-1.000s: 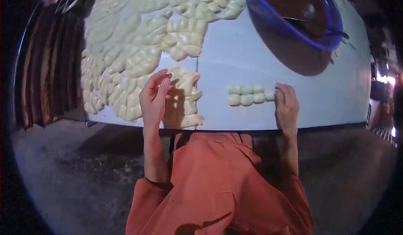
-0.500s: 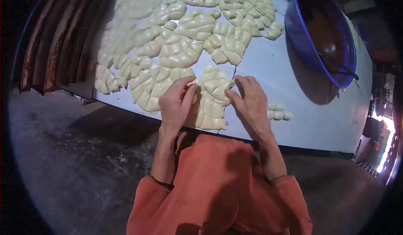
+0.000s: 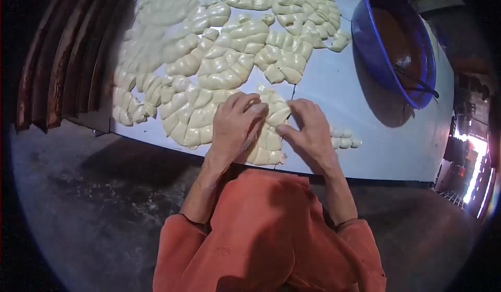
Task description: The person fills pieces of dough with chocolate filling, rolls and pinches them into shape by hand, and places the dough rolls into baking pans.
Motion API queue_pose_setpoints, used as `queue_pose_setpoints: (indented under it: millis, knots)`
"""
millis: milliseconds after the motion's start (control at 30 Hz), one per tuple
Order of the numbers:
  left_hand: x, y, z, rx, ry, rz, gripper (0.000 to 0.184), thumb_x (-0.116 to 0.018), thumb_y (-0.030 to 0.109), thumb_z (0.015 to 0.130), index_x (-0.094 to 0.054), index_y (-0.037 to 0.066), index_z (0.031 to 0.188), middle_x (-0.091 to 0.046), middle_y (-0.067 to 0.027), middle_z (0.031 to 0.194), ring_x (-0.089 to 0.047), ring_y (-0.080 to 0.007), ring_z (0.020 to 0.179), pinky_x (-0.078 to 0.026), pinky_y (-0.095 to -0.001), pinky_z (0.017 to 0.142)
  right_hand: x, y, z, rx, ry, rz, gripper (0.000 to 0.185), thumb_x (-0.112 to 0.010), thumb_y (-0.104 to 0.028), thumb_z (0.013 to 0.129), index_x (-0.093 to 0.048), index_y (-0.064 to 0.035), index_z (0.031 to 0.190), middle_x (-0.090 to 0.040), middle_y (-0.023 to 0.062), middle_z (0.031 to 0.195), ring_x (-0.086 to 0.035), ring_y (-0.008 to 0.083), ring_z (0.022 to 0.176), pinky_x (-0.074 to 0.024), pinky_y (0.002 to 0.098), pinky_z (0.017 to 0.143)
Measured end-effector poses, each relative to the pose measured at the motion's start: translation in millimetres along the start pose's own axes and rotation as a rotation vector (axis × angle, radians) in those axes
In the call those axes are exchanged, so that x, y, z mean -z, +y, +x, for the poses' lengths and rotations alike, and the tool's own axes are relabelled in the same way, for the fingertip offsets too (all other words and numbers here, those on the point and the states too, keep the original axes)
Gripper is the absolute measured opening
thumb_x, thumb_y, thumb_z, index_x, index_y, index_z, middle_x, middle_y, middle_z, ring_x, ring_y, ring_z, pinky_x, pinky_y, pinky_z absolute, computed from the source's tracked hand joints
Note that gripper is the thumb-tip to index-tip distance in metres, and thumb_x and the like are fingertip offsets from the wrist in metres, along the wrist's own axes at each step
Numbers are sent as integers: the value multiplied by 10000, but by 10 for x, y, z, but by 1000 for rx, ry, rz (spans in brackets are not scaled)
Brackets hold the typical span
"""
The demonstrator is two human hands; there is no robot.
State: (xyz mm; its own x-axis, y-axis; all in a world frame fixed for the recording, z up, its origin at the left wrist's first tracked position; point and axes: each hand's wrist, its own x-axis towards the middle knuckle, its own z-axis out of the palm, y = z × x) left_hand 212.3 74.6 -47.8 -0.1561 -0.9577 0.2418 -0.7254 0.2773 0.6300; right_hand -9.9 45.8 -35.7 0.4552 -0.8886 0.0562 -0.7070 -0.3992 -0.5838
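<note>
A slab of pale, glossy dough pieces (image 3: 267, 145) lies near the front edge of the white table (image 3: 386, 161). My left hand (image 3: 239, 124) is over its left side, fingers curled and the fingertips touching the dough. At its right side is my right hand (image 3: 307, 130), thumb and fingers apart, the thumb tip at the dough's edge. Just right of that hand sits a small group of pale dough pieces (image 3: 345, 138) in two short rows. Larger sheets of joined dough pieces (image 3: 224, 67) cover the left and back of the table.
At the back right stands a blue oval basin (image 3: 386, 57) holding brown liquid, with a dark-handled tool (image 3: 420, 87) resting in it. Rusty curved metal trays (image 3: 68, 52) stand at the left beside the table. Bright light shows at the far right.
My right hand has come from the small dough rows to the slab's right edge. My left hand has moved in over the slab. The view has shifted, with the basin now farther right.
</note>
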Motion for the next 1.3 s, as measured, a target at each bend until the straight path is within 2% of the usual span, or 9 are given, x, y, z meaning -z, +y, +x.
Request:
queue_pose_setpoints:
  millis: [167, 267, 333, 600, 767, 1067, 1167, 1267, 1300]
  knots:
    - [-91, -7, 58, -115, -79, 27, 219, -701, 188, 849, -699, 140, 1063, -609, -72, 1237, -525, -286, 1202, -385, -459, 959, -68, -81, 6, -86, -4, 78, 239, -709, -168, 785, -626, -42, 969, -625, 116, 860, -604, 328, 799, -438, 433, 818]
    - [-52, -7, 84, -98, -89, 24, 179, -707, 177, 851, -716, 139, 1026, -612, -74, 1242, -521, -297, 1210, -367, -471, 979, -13, -37, 2, -321, 249, 205, 107, -644, -67, 793, -613, -16, 882, -622, 101, 757, -625, 236, 717, -502, 385, 681]
    - [-50, -45, 73, -58, -60, -4, 188, -716, 181, 841, -714, 128, 1022, -617, -74, 1231, -522, -293, 1205, -361, -464, 980, 41, -17, 45, -490, 344, 560, 170, -599, -80, 844, -610, 25, 977, -625, 66, 784, -636, 118, 727, -510, 303, 590]
    - [-194, -60, 87, -72, 26, -14, 186, -704, 222, 848, -688, 108, 994, -612, -71, 1199, -519, -256, 1190, -360, -451, 939, 31, -79, 127, -343, -94, 117, 379, -741, -262, 801, -624, 19, 1027, -627, 191, 1015, -627, 308, 874, -499, 393, 794]
    - [-226, 36, 196, -165, -26, -18, 376, -696, 258, 858, -626, 143, 1210, -539, -84, 1355, -439, -284, 1318, -252, -545, 1113, 37, -19, 158, -612, 19, 663, 231, -596, -83, 793, -583, 23, 998, -549, 70, 868, -531, 156, 752, -483, 326, 666]
    - [-444, -33, 219, -128, -27, 1, 333, -694, 252, 850, -660, 111, 1150, -549, -89, 1335, -454, -279, 1311, -260, -584, 1083, 388, 18, 216, -700, 146, 892, 308, -457, -115, 847, -561, -16, 1120, -557, 49, 824, -558, 143, 699, -478, 282, 580]
    - [-445, 26, 282, -126, -36, -118, 605, -710, 289, 797, -536, 74, 1336, -545, -119, 1344, -449, -305, 1323, -190, -623, 1126, 270, 182, 178, -723, 86, 1172, 285, -573, -213, 907, -585, -43, 1136, -591, 44, 863, -590, 139, 745, -497, 298, 584]
    - [-508, 132, 379, -164, -68, -264, 669, -717, 294, 794, -483, 83, 1383, -550, -132, 1332, -451, -298, 1331, -191, -634, 1134, 380, -155, 255, -691, -6, 1058, 277, -673, -182, 887, -596, -25, 1103, -595, 41, 871, -602, 138, 777, -517, 290, 639]
    - [-584, 146, 409, -191, -42, -206, 566, -714, 288, 811, -565, 69, 1312, -649, -147, 1172, -576, -288, 1195, -254, -600, 1120, 394, -165, 279, -643, -86, 901, 263, -686, -96, 873, -603, -7, 1106, -617, 57, 953, -607, 129, 801, -517, 265, 689]
